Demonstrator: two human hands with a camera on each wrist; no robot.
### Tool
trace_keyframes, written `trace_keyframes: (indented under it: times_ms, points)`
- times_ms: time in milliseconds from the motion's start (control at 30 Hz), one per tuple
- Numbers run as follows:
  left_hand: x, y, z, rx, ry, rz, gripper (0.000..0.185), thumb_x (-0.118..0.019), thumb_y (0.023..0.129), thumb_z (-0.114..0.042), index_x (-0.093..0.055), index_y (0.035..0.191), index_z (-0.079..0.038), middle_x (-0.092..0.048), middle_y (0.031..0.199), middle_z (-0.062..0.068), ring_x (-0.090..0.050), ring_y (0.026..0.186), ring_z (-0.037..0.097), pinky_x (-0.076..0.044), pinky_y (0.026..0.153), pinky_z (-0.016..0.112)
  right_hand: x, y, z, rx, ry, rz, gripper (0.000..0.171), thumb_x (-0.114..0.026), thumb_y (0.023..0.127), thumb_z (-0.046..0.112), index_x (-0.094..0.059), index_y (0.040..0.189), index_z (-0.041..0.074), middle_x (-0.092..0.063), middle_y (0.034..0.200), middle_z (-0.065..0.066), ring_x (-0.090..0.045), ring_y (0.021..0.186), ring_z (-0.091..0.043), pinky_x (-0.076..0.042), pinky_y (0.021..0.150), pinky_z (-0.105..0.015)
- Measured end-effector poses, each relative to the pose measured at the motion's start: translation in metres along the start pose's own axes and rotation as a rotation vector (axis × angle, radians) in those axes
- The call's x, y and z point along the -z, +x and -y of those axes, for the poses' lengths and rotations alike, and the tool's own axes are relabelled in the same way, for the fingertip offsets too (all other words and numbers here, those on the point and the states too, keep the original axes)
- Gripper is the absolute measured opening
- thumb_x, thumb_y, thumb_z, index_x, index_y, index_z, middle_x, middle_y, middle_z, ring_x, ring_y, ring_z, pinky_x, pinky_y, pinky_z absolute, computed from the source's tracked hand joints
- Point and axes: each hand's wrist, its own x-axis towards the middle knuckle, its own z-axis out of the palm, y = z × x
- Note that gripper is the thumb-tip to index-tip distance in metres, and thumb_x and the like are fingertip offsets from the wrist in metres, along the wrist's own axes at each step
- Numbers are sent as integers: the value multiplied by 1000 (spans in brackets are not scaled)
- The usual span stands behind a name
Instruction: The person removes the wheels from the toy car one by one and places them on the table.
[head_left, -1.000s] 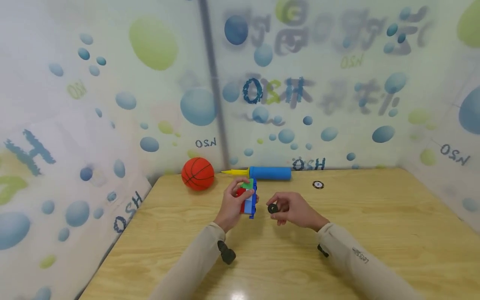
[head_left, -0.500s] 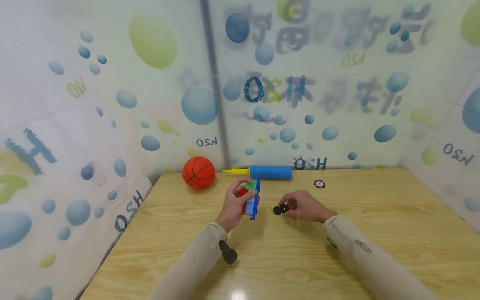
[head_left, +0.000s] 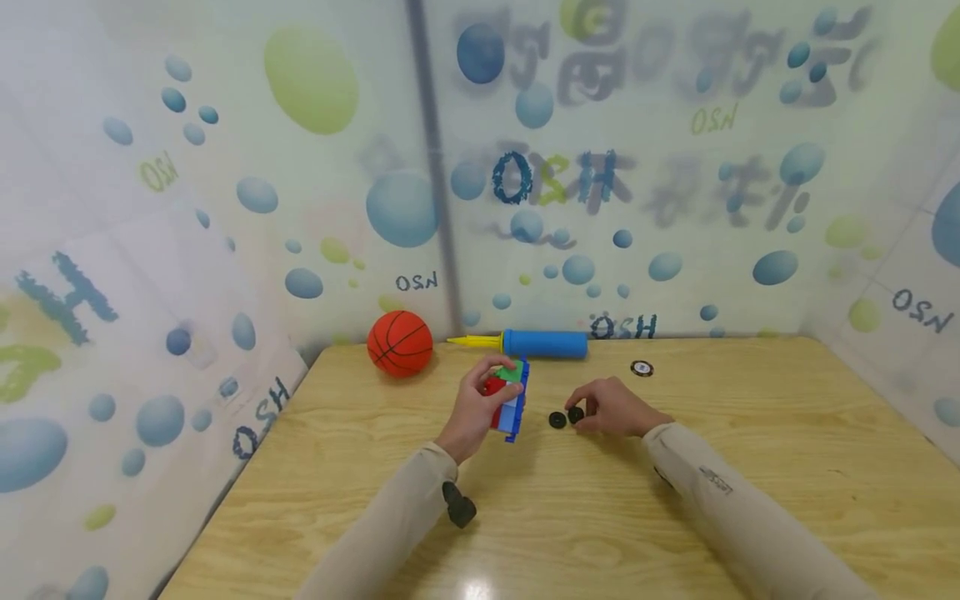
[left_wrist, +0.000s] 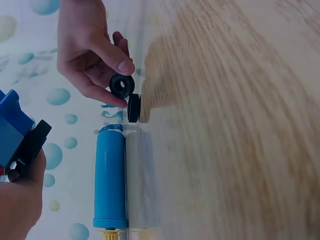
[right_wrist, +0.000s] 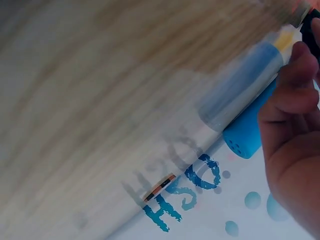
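One wheel (head_left: 557,420) lies flat toward the far edge of the table (head_left: 750,467), just left of a second wheel (head_left: 575,414) pinched upright by the right hand (head_left: 618,408), the nearer; the left hand (head_left: 475,410) grips a toy (head_left: 512,410).

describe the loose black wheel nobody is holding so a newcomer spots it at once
On the wooden table, find the right hand near the middle. In the head view, the loose black wheel lies just left of that hand. Unlike the neighbouring wheel, which the hand pinches, this one rests flat on the tabletop.
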Motion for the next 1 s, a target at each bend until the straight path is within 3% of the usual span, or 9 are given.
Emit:
trace_keyframes:
  times_ms: [233,400,633,1000]
  points:
    - [-2,-2,0,-10,14,10,35,-65,96,-11,-52,129,-7,-58,121,13,-67,91,22,-59,75,30,3,0,4,-86,-22,37,31,-77,86,10,-74,116,11,-69,70,2,-58,60,-8,-48,59,-25]
    - [-3,-4,-1,8,29,25,31,-65,96,-13,-56,126,-14,-57,129,19,-71,91,23,-61,78,34,4,0,3,-89,-33,37,33,-77,85,11,-74,118,10,-68,68,2,-54,57,-9,-45,56,-25]
    - [-4,-4,-2,9,39,37,31,-62,98,-11,-55,127,-14,-57,131,23,-72,89,20,-61,81,36,1,2,2,-105,-15,50,35,-75,86,11,-73,121,12,-63,59,1,-42,49,-7,-36,50,-22]
    - [-3,-1,-5,-3,19,43,28,-64,97,-13,-56,124,-16,-61,123,17,-73,88,22,-62,80,36,2,3,0,-108,-16,70,38,-75,88,14,-71,126,13,-65,62,2,-42,50,-8,-35,50,-22]
